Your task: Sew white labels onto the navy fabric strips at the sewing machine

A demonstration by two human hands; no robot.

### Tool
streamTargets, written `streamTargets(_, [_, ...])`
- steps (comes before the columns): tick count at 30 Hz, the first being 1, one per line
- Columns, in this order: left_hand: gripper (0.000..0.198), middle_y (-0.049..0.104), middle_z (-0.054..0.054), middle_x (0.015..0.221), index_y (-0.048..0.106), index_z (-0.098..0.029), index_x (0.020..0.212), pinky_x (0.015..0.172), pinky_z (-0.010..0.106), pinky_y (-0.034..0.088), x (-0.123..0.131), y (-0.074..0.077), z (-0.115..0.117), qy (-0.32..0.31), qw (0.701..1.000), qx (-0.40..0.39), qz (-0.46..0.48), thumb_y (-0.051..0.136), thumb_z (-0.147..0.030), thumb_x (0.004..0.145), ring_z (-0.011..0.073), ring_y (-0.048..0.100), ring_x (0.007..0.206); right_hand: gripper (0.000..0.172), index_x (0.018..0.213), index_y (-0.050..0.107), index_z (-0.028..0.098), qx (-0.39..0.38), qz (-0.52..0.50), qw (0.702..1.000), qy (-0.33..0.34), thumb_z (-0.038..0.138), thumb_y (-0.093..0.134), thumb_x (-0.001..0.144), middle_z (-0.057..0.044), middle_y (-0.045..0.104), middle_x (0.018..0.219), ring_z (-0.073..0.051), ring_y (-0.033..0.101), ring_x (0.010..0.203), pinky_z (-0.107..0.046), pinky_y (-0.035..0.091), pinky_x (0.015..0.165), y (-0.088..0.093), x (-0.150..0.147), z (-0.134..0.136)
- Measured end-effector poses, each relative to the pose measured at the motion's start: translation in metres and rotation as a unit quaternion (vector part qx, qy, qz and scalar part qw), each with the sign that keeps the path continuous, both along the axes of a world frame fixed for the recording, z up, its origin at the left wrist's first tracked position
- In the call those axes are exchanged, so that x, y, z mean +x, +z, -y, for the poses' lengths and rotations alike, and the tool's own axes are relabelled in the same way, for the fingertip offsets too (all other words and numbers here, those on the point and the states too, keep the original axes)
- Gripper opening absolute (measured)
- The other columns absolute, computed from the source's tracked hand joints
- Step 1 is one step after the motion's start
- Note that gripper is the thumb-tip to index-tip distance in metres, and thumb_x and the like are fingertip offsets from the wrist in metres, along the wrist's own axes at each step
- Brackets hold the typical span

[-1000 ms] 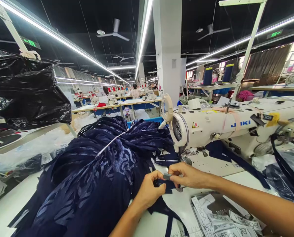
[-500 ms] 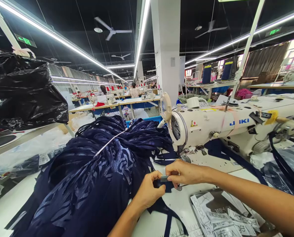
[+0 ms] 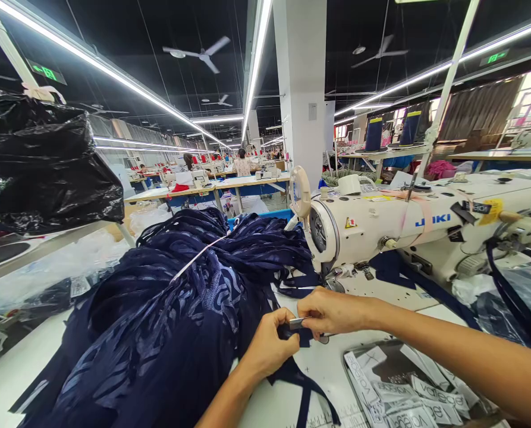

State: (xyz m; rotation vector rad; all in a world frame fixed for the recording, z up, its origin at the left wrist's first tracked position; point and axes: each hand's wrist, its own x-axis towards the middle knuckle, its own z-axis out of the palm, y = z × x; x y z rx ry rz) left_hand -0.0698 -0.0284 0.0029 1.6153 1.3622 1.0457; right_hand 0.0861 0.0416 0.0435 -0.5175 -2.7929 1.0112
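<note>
Head view: right hand (image 3: 330, 311) pinches small grey tag (image 3: 297, 323); left hand (image 3: 269, 343) curled at tag's left end, cannot tell whether it grips. Tag sits between both hands, beside navy fabric pile (image 3: 171, 321), near sewing machine (image 3: 367, 223).

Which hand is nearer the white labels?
The right hand, pinching a grey piece; its forearm passes close by the labels. The left hand is farther off, beside the navy fabric.

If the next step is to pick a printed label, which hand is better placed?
Probably the right hand: it is nearer the printed labels, though it holds the grey piece; the left hand is farther.
</note>
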Motion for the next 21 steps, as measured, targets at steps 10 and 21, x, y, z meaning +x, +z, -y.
streamTargets(10, [0.013, 0.052, -0.002, 0.060, 0.053, -0.014, 0.063, 0.056, 0.023, 0.033, -0.0001, -0.0032, 0.0003, -0.001, 1.000, 0.003, -0.007, 0.044, -0.011, 0.054, 0.0117, 0.044, 0.059, 0.016, 0.066, 0.047, 0.016, 0.062, 0.027, 0.997, 0.040, 0.003, 0.038, 0.069, 0.007, 0.044, 0.048, -0.007, 0.046, 0.044, -0.014, 0.031, 0.044, 0.0064, -0.0041, 0.0011])
streamTargets(21, [0.011, 0.050, -0.005, 0.056, 0.051, -0.016, 0.059, 0.052, 0.021, 0.032, 0.0006, 0.0006, 0.0009, 0.004, 1.000, -0.005, 0.009, 0.045, -0.010, 0.053, 0.0102, 0.043, 0.056, 0.016, 0.060, 0.040, 0.017, 0.045, 0.004, 0.999, 0.028, 0.006, 0.040, 0.072, 0.004, 0.051, 0.054, -0.007, 0.051, 0.045, -0.014, 0.034, 0.043, 0.0009, -0.0001, -0.0009])
